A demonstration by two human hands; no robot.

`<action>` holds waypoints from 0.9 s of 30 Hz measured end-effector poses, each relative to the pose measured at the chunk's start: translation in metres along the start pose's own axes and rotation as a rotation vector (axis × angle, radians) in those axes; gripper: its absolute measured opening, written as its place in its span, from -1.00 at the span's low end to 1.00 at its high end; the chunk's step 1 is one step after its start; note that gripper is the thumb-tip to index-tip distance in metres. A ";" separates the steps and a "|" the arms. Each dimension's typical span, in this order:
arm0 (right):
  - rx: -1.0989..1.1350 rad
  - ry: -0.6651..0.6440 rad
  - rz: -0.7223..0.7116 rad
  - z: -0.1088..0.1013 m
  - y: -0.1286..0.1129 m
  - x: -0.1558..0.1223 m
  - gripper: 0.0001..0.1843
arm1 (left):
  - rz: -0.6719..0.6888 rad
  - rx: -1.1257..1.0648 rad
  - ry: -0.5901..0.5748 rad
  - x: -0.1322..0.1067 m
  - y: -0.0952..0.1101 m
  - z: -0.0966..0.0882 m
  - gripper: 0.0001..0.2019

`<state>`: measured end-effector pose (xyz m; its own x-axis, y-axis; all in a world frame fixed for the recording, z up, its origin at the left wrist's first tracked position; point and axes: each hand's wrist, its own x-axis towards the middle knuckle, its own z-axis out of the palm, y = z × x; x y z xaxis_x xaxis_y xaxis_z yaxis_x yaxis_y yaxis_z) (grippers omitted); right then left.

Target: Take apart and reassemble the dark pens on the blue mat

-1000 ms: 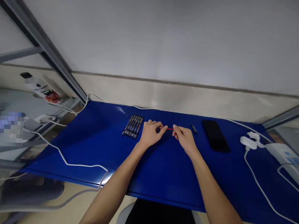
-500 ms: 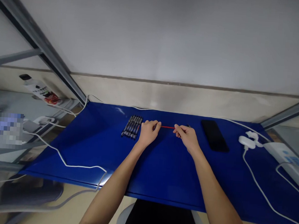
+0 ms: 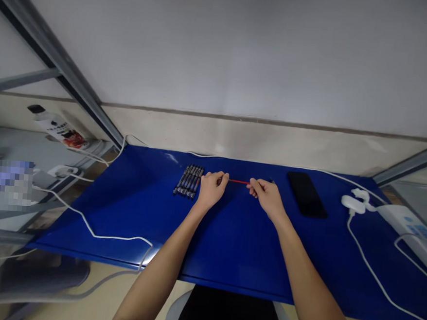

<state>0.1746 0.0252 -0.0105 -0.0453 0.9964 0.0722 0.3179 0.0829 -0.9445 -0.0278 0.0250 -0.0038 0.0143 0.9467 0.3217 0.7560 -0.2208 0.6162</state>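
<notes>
A thin red rod (image 3: pixel 239 181), probably a pen refill, runs level between my hands above the blue-topped desk (image 3: pixel 129 212). My left hand (image 3: pixel 212 189) pinches its left end, and my right hand (image 3: pixel 265 197) pinches its right end. Left of my left hand lies a tight row of several black pens (image 3: pixel 188 180). A small black object (image 3: pixel 271 180), perhaps a pen cap, is mostly hidden behind my right fingers.
A black smartphone (image 3: pixel 306 194) lies face up right of my right hand. Further right are a white charger (image 3: pixel 353 203) and a white power strip (image 3: pixel 406 231). White cables (image 3: pixel 368 273) cross the desk, and a wall stands behind it.
My left hand has moved left, away from my right hand, so more of the red rod shows between them. My right hand has shifted slightly, now covering most of the small black object.
</notes>
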 end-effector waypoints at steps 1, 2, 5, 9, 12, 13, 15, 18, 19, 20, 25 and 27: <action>-0.016 0.019 0.017 0.000 -0.001 -0.001 -0.48 | 0.004 0.000 -0.001 0.000 0.001 0.000 -0.57; -0.027 0.040 0.031 0.000 -0.001 -0.002 -0.43 | 0.009 0.001 -0.005 -0.001 0.001 0.000 -0.57; -0.021 0.081 0.026 0.001 -0.003 -0.004 -0.40 | 0.012 0.008 -0.013 -0.001 0.002 0.000 -0.57; -0.025 0.082 -0.022 0.000 -0.005 -0.002 -0.54 | -0.004 -0.005 -0.011 0.000 0.000 0.000 -0.56; 0.037 0.091 -0.046 -0.001 -0.006 -0.001 -0.62 | -0.028 -0.015 -0.009 0.001 -0.001 0.000 -0.57; 0.057 0.089 -0.044 -0.001 -0.006 -0.001 -0.62 | -0.033 -0.017 -0.008 0.001 -0.001 0.000 -0.57; 0.054 0.079 -0.029 -0.001 -0.007 -0.002 -0.62 | -0.033 -0.021 -0.013 0.001 -0.001 0.000 -0.57; -0.023 0.064 0.006 -0.002 -0.009 -0.005 -0.52 | -0.018 -0.025 -0.020 0.000 0.000 0.000 -0.56; -0.042 0.059 0.011 -0.002 -0.009 -0.005 -0.50 | -0.014 -0.025 -0.020 0.000 0.000 0.001 -0.57; -0.049 0.053 0.008 -0.001 -0.009 -0.005 -0.52 | -0.012 -0.027 -0.018 0.000 0.000 0.001 -0.57; 0.020 0.043 -0.039 0.001 -0.003 -0.001 -0.71 | -0.029 -0.050 -0.013 0.000 -0.002 0.001 -0.57; 0.035 0.046 -0.028 0.001 -0.002 -0.001 -0.70 | -0.030 -0.070 -0.017 0.001 -0.003 0.001 -0.56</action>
<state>0.1730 0.0242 -0.0087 -0.0095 0.9936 0.1127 0.2833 0.1108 -0.9526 -0.0290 0.0264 -0.0058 0.0043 0.9570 0.2902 0.7084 -0.2077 0.6745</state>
